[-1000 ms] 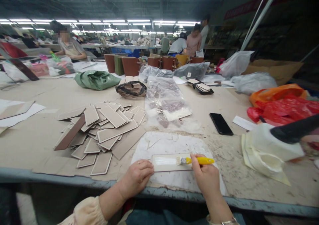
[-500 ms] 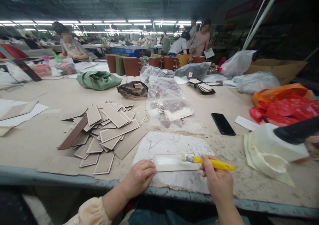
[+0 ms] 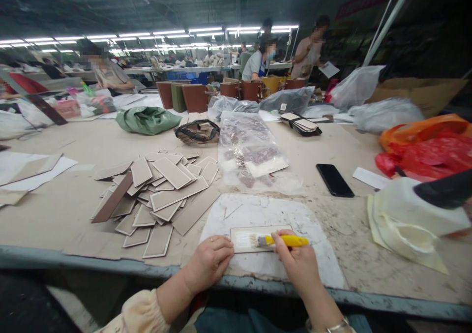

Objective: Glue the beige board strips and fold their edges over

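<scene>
Left hand (image 3: pixel 214 258) touched the left end of a pale strip (image 3: pixel 243 240) on a white sheet (image 3: pixel 265 207), its grip hard to tell; the right hand (image 3: pixel 300 262), apart, held a yellow brush (image 3: pixel 264 240) to the strip. Keeping it still and brushing evenly seemed best.

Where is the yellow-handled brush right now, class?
In the head view, the brush is in the right hand, low and right of centre, its bristles over the pale strip.

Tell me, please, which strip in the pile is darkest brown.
The reddish-brown strip slanting across the left side of the pile; the other strips show paler beige or greyish faces.
</scene>
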`<state>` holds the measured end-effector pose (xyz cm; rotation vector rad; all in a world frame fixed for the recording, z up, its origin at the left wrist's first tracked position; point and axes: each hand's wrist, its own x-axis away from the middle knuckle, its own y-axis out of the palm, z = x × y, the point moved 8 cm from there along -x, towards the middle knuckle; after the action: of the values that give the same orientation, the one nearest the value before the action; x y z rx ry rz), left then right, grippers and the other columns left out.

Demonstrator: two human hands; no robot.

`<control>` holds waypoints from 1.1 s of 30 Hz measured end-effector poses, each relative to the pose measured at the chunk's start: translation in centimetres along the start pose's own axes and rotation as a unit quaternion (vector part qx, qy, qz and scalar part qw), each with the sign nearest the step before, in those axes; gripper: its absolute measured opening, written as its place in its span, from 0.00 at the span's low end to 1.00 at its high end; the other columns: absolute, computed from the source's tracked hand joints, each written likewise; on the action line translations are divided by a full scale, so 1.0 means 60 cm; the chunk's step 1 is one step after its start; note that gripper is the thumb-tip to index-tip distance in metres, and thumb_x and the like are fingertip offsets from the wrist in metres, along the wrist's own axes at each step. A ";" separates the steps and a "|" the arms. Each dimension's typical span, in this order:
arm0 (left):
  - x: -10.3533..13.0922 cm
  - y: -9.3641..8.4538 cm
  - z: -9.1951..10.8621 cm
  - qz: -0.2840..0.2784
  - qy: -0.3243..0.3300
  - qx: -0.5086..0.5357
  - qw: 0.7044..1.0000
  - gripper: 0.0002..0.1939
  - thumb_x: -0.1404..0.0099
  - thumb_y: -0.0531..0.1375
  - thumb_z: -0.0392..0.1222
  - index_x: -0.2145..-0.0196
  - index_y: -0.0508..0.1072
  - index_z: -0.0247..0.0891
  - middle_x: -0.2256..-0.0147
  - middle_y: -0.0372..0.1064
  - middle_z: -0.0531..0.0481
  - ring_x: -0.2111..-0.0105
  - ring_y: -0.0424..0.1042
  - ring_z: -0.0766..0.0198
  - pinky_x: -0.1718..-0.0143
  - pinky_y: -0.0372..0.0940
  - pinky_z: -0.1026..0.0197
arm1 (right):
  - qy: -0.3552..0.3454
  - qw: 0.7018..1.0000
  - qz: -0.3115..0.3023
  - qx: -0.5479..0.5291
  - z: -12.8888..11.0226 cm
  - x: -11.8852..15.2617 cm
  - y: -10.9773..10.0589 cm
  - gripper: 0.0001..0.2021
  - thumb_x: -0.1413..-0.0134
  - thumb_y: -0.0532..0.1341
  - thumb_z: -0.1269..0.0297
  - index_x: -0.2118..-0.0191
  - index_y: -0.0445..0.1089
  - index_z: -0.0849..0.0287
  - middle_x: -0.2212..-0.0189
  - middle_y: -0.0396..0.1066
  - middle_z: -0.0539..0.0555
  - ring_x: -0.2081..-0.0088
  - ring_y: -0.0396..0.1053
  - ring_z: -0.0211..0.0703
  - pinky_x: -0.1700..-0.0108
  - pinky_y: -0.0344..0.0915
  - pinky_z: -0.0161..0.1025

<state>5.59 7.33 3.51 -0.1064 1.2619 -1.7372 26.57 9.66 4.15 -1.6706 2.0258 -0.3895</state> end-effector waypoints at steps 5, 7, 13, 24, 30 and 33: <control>0.001 0.003 -0.005 -0.007 -0.004 0.007 1.000 0.09 0.35 0.55 0.31 0.62 0.74 0.38 0.64 0.73 0.46 0.59 0.71 0.61 0.53 0.68 0.56 | -0.033 0.988 0.071 0.134 0.033 -0.014 -0.086 0.21 0.44 0.52 0.46 0.70 0.72 0.58 0.76 0.74 0.54 0.74 0.73 0.46 0.71 0.64 0.38; 0.001 0.003 -0.005 -0.007 -0.002 0.009 1.000 0.09 0.35 0.55 0.31 0.62 0.74 0.38 0.63 0.73 0.46 0.59 0.71 0.61 0.53 0.68 0.56 | -0.013 0.984 0.102 0.146 0.040 -0.012 -0.110 0.22 0.45 0.53 0.44 0.71 0.72 0.58 0.79 0.73 0.54 0.75 0.72 0.46 0.72 0.63 0.38; 0.001 0.003 -0.004 -0.009 -0.001 0.009 1.000 0.09 0.35 0.55 0.31 0.62 0.73 0.38 0.64 0.73 0.46 0.58 0.71 0.61 0.52 0.68 0.56 | 0.106 0.988 0.085 -0.070 0.029 0.002 -0.058 0.21 0.45 0.55 0.43 0.68 0.69 0.58 0.84 0.67 0.48 0.83 0.65 0.39 0.77 0.62 0.34; -0.003 0.002 -0.003 -0.011 -0.005 0.017 1.000 0.09 0.36 0.55 0.30 0.62 0.73 0.38 0.64 0.72 0.46 0.59 0.70 0.61 0.53 0.67 0.55 | 0.057 0.993 0.062 0.087 0.048 -0.026 -0.067 0.25 0.44 0.51 0.42 0.75 0.72 0.58 0.83 0.71 0.53 0.76 0.71 0.46 0.69 0.63 0.38; -0.003 0.003 -0.002 -0.010 -0.005 0.023 1.000 0.09 0.36 0.55 0.30 0.62 0.73 0.38 0.65 0.72 0.46 0.60 0.70 0.60 0.53 0.67 0.54 | 0.076 0.985 0.107 0.114 0.058 -0.016 -0.119 0.24 0.46 0.52 0.42 0.72 0.72 0.59 0.86 0.69 0.51 0.81 0.68 0.44 0.74 0.62 0.37; -0.005 0.003 -0.002 -0.009 0.000 0.019 1.000 0.08 0.36 0.55 0.30 0.63 0.73 0.38 0.65 0.72 0.46 0.60 0.70 0.60 0.53 0.67 0.54 | 0.090 0.990 0.104 0.018 0.040 -0.002 -0.091 0.22 0.44 0.53 0.43 0.70 0.70 0.59 0.85 0.68 0.48 0.84 0.65 0.39 0.76 0.61 0.34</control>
<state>5.80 7.64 3.44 -0.0968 1.2311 -1.7757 32.44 8.79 4.90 -1.4298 2.2846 -0.5153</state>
